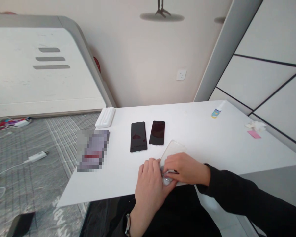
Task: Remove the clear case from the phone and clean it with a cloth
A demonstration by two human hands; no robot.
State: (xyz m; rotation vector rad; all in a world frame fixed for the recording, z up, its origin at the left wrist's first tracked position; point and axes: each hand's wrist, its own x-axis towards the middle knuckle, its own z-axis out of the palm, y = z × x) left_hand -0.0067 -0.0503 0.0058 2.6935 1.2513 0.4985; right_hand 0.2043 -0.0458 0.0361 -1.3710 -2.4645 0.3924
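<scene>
My left hand [150,186] and my right hand [184,169] meet near the table's front edge, both gripping a clear plastic phone case [173,149]. The case tilts up from between them, and its lower end is hidden by my fingers. A small dark object [173,171] shows under my right fingers, too covered to identify. Two black smartphones lie face up on the white table [207,131], just beyond my hands. The nearer one [138,137] sits left of the other [157,132], and they do not touch.
A pixelated flat box [92,150] lies at the table's left edge, and a white ribbed object [105,117] sits at the back. A small bottle [218,111], crumpled tissue [255,125] and a pink note [254,134] lie right. Cables and a charger [37,157] lie on the floor.
</scene>
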